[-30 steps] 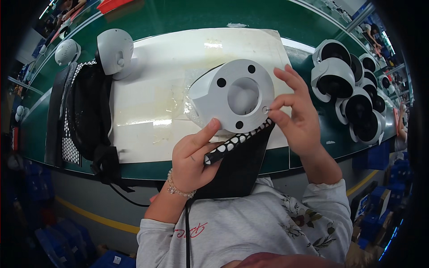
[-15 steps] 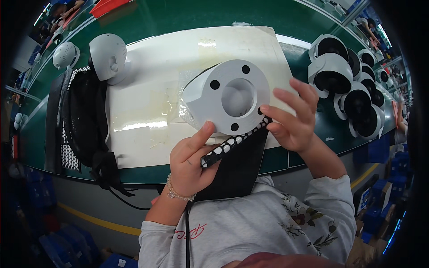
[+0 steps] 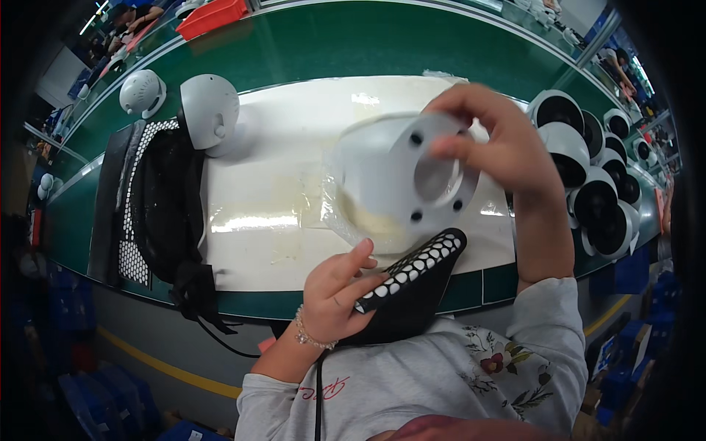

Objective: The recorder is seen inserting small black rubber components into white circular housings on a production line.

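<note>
A white rounded camera housing (image 3: 379,173), blurred by motion, is tilted over the clear wrap on the work mat. Its ring-shaped base (image 3: 465,192) has a round opening and several black round pads. My right hand (image 3: 507,147) is closed over the far right of this base, with the thumb across the opening's edge. Nearer to me, my left hand (image 3: 334,290) holds the end of a folded black sheet (image 3: 412,273) with rows of white round spots. Its index finger points up, just below the housing.
A pale mat (image 3: 257,184) covers the green table. Several white cameras with black fronts (image 3: 596,198) are piled at the right. Two white cameras (image 3: 209,110) stand at the left, by a black bag (image 3: 169,198) on honeycomb-patterned sheet. A red tray (image 3: 213,16) sits at the far edge.
My right hand has moved from the base's near right side up to its far right and closed on it. The housing has turned and tilted. My left hand stays on the black sheet.
</note>
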### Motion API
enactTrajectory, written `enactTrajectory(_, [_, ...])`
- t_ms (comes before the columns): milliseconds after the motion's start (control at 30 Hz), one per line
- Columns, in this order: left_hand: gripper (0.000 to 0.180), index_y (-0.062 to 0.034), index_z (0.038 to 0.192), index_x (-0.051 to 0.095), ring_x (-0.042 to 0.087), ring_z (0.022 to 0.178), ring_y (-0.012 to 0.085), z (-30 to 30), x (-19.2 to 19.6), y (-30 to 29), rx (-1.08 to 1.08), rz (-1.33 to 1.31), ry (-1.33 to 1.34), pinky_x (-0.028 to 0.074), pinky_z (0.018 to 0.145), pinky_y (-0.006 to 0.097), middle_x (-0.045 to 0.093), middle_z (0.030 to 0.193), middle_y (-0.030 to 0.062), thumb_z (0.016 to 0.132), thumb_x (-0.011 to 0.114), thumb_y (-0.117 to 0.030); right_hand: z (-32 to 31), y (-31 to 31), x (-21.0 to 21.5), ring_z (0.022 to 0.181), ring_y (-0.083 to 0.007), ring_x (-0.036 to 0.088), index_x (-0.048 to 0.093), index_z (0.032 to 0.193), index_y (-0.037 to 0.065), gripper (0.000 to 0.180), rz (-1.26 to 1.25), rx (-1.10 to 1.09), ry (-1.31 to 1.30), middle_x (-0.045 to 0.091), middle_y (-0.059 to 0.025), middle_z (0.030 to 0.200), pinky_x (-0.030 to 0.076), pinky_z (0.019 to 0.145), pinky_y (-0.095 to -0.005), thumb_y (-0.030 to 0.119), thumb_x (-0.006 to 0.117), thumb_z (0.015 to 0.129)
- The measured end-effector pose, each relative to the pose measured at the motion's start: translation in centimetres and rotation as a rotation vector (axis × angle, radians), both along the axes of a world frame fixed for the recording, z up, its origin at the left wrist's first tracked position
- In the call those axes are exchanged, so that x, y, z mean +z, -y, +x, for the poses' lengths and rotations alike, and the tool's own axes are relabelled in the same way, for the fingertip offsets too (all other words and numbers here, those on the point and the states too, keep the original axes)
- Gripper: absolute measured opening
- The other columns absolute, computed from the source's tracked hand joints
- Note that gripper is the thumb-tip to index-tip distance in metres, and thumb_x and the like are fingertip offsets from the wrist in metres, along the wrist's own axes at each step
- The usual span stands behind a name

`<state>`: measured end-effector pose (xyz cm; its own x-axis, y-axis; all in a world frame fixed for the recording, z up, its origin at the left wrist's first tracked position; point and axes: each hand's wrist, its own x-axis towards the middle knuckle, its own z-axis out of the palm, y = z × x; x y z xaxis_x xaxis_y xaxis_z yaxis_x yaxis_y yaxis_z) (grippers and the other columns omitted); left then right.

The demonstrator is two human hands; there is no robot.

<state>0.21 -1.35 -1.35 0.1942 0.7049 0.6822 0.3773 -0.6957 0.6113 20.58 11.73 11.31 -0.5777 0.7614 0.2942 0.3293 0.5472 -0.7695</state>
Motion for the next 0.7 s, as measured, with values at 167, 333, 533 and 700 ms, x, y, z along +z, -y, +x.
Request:
enactTrajectory(167, [0.027,-0.0015,0.083,0.061,0.061,0.071,0.0219,0.2,0.7,-0.6,-0.086,-0.01,-0.029,0.048,0.059,0.03,0.055,0.114,0.0147,0.056,0.064,-0.002,-1.4,-7.8,-4.5,0.073,-0.0131,0.053,0.057,0.079,0.004,0.017,0.326,-0.422,0.031,0.056,-0.0026,0.076,0.041,0.066,-0.0263,0.014,0.068,0.07])
enactTrajectory(333, [0.036,-0.0021,0.089,0.06,0.06,0.071,0.021,-0.2,0.9,-0.7,-0.128,-0.055,-0.073,0.047,0.062,0.03,0.056,0.113,0.0138,0.053,0.065,0.001,0.5,-17.5,-12.8,0.081,-0.0238,0.055,0.06,0.082,0.007,0.014,0.831,-0.72,0.564,0.059,-0.0055,0.081,0.041,0.07,-0.0337,0.021,0.059,0.078])
enactTrajectory(533, [0.031,-0.0025,0.085,0.058,0.06,0.07,0.0215,0.0,0.8,-0.7,-0.133,-0.088,-0.061,0.048,0.061,0.029,0.058,0.109,0.0142,0.056,0.066,0.002,0.9,-16.9,-14.5,0.102,-0.0251,0.051,0.058,0.103,0.008,0.033,0.382,-0.702,0.724,0.055,-0.0094,0.11,0.036,0.087,-0.0388,0.033,0.045,0.086])
enactTrajectory(700, [0.03,-0.0023,0.085,0.058,0.061,0.071,0.0228,0.0,1.2,-0.6,-0.129,-0.095,-0.063,0.048,0.062,0.03,0.061,0.101,0.0138,0.057,0.066,0.003,4.2,-7.0,-15.5,0.123,-0.0268,0.033,0.042,0.124,0.004,0.046,0.363,-0.45,0.564,0.037,-0.0156,0.132,0.024,0.1,-0.0376,0.029,0.049,0.086])
